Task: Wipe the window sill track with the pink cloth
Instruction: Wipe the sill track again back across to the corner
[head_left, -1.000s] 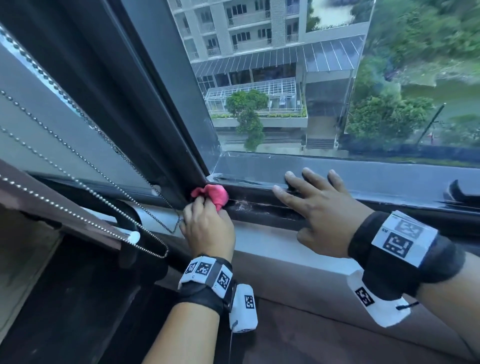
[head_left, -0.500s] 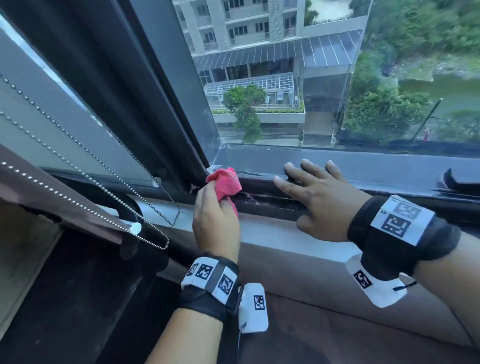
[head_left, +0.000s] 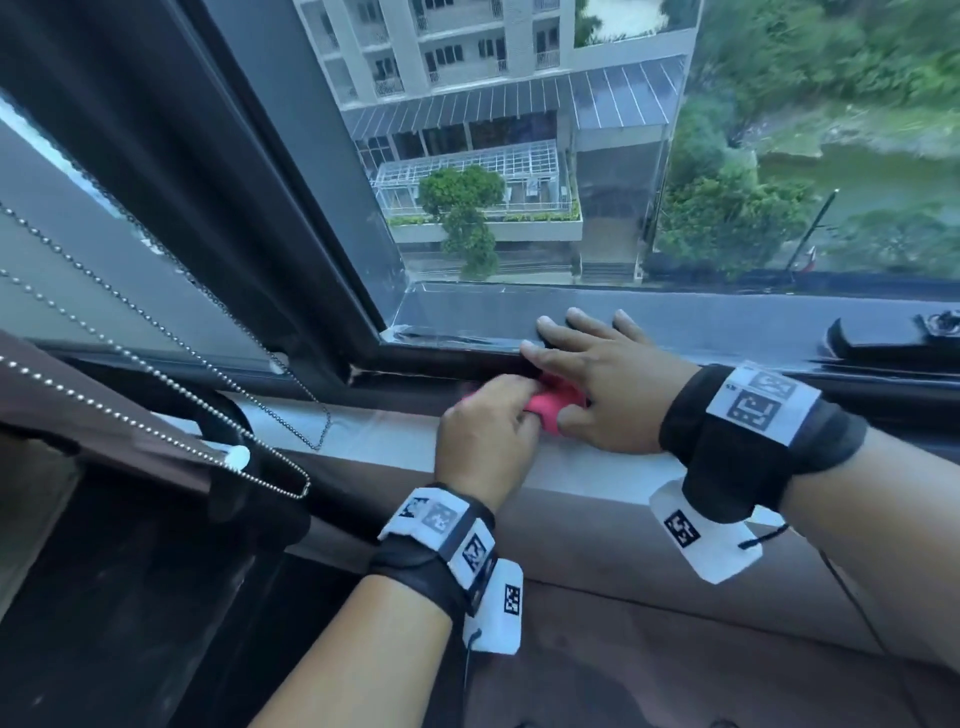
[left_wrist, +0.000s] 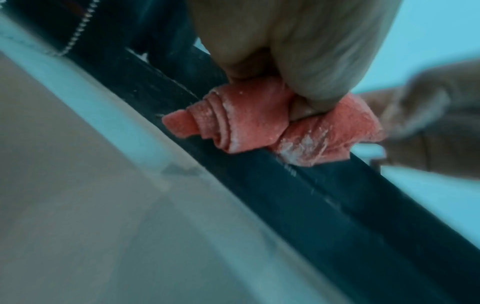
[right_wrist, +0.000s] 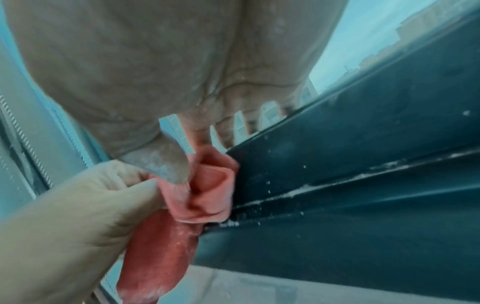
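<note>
So the left hand (head_left: 485, 434) is pinching a bunched, fuzzy pink cloth (head_left: 553, 408), dusted with white grit, against the dark metal window sill track (head_left: 441, 370). The right hand (head_left: 605, 392) is lying flat, fingers spread on the frame, thumb touching the cloth. A beaded blind chain (head_left: 171, 332) is hanging left.

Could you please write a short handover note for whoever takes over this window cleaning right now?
Left hand: grips the bunched pink cloth, pressed into the dark window sill track.
Right hand: fingers straight, resting on the frame ledge, thumb against the cloth.
Done: cloth sits some way along from the left corner; white dust shows on it.
Left: grit still lines the track to the right; wipe on toward the window handle.
</note>
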